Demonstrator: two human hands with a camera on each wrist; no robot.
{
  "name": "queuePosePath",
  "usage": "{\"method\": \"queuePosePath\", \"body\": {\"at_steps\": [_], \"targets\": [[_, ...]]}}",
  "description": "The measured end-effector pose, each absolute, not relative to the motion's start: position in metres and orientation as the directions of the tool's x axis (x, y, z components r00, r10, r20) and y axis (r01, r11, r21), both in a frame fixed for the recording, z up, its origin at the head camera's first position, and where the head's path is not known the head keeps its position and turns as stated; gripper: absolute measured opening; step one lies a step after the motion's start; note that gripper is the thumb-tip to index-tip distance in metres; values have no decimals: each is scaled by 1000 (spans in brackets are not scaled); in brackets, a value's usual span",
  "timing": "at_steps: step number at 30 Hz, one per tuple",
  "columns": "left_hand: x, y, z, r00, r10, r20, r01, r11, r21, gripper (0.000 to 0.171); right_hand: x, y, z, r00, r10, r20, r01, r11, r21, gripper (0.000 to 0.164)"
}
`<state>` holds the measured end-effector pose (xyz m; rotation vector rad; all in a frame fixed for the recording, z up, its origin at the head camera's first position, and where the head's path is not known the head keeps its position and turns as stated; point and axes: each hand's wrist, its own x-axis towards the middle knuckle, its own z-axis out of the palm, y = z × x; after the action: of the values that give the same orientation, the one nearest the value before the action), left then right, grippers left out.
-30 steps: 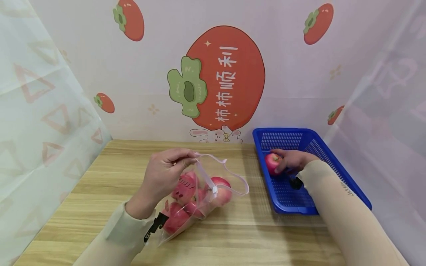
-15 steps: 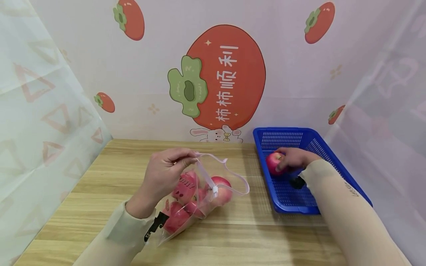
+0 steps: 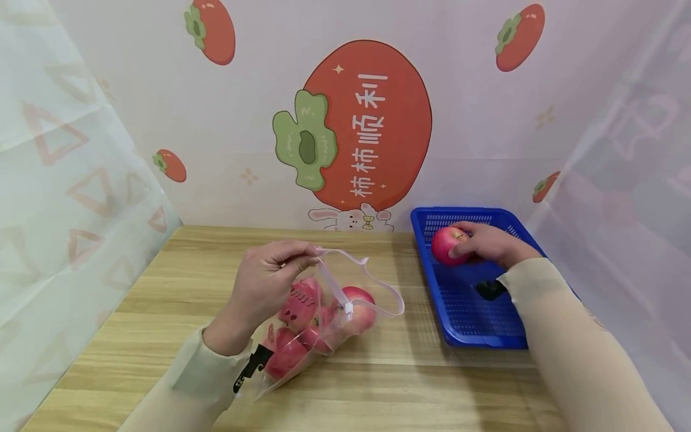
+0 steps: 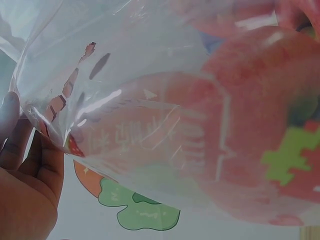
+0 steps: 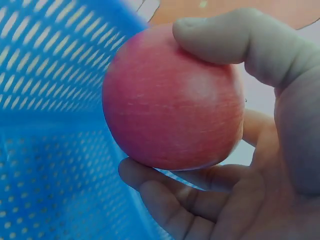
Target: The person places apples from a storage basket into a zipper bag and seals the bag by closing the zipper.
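Observation:
My left hand (image 3: 270, 285) pinches the upper edge of a clear zip bag (image 3: 337, 354) between thumb and fingers. Its mouth gapes toward the right, with a white slider (image 3: 348, 308) on the rim. Several red apples (image 3: 286, 354) lie inside the bag on the table; in the left wrist view the printed film covers an apple (image 4: 260, 90). On the right, my right hand (image 3: 493, 243) grips one red apple (image 3: 445, 246) over the blue basket. The right wrist view shows thumb and fingers curled round that apple (image 5: 172, 100), close to the basket's perforated wall.
The blue plastic basket (image 3: 448, 324) stands on the right of the wooden table (image 3: 388, 384). A printed cloth backdrop (image 3: 464, 120) rises behind the table, and cloth hangs along both sides.
My right hand has lifted the apple from the basket floor, upward and slightly toward the back. The left hand and the bag have stayed in place.

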<state>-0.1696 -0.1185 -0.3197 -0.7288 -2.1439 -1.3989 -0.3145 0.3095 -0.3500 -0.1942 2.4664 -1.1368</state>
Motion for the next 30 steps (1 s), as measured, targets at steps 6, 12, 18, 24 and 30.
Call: {"method": "queuePosePath", "body": {"at_steps": [6,12,18,24,30], "targets": [[-170,-118,-321,-746,170,644,657,349,669,13,-295,286,-322,-920,-357,-162,-106,623,-775,77],[-170,-117,-320,-752,168,638,649,358,671,12,-261,239,-293,-871,-487,-59,-263,565,-782,74],[-169,-117,-320,-756,167,633,645,356,676,12,-231,204,-280,-784,-620,-3,-386,493,-780,75],[-169,-117,-320,-752,171,637,649,359,670,12,-206,175,-281,-759,-651,3,-454,527,-718,79],[-169,-117,-320,-745,174,644,655,373,657,12,-189,148,-283,-806,-592,13,-453,602,-657,80]]}}
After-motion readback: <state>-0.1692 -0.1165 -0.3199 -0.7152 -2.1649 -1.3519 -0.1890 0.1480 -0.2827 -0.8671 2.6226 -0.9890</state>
